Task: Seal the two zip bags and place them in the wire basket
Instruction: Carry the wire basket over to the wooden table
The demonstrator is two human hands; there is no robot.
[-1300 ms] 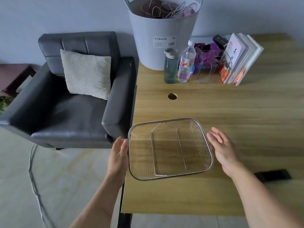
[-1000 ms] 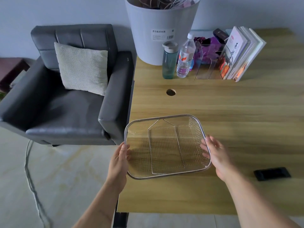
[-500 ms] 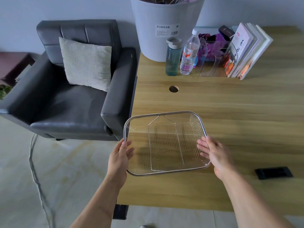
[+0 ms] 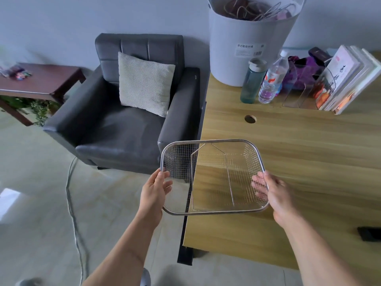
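while the left hand (image 4: 155, 190) curled its fingers (image 4: 167, 184) around the 9 o'clock rim of the wire basket (image 4: 210, 212), the right hand (image 4: 272, 196) gripped the 3 o'clock rim, fingers (image 4: 258, 183) tucked under the mesh. it hung partly past the wooden desk (image 4: 305, 153) edge, at 5 o'clock from the grey armchair (image 4: 123, 122).

Wooden desk (image 4: 299, 153), grey bin (image 4: 245, 50), two bottles (image 4: 252, 83), leaning books (image 4: 346, 79), black device (image 4: 370, 234)

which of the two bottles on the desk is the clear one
The plastic water bottle with the white cap and red label; the teal bottle on its left is tinted, with a wide grey lid.
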